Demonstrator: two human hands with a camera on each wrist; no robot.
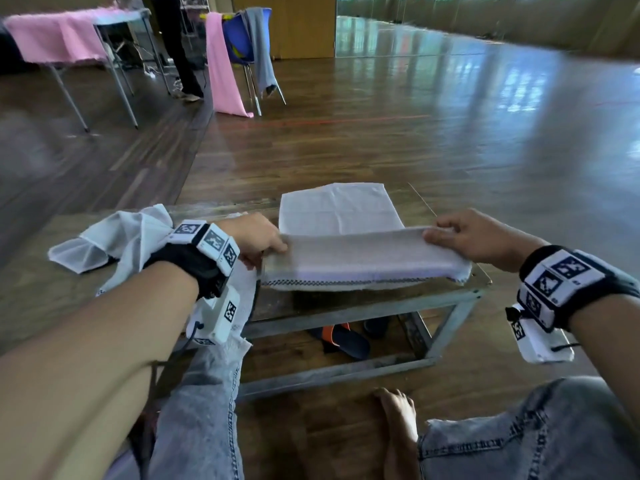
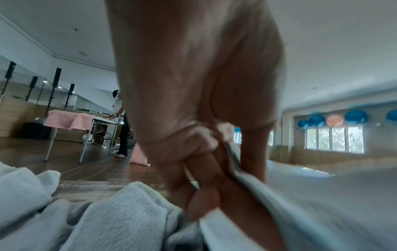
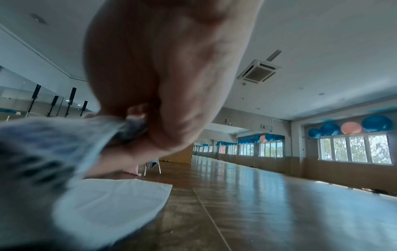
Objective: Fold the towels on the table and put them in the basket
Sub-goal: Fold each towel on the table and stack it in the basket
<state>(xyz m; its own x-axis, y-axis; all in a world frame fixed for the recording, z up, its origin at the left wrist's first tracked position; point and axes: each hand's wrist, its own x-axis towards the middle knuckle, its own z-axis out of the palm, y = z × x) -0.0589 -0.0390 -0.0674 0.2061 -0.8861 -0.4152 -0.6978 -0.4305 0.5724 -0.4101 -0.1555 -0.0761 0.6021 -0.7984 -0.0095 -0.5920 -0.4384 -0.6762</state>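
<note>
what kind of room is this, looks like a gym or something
Probably a dance or exercise studio. A wide polished wooden floor runs the room's length, mirrors seem to line a wall, and blue and pink exercise balls sit above the windows. The person folds a white towel on a low table.

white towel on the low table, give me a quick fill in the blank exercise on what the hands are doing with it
1. The left hand and right hand each pinch one end of the white towel, so ____ hands hold it.
2. The lifted edge is being carried away from the person, over the part lying ____ on the table.
3. The crumpled pale towel lies beside the person's ____ wrist.

Missing words: both; flat; left
</note>
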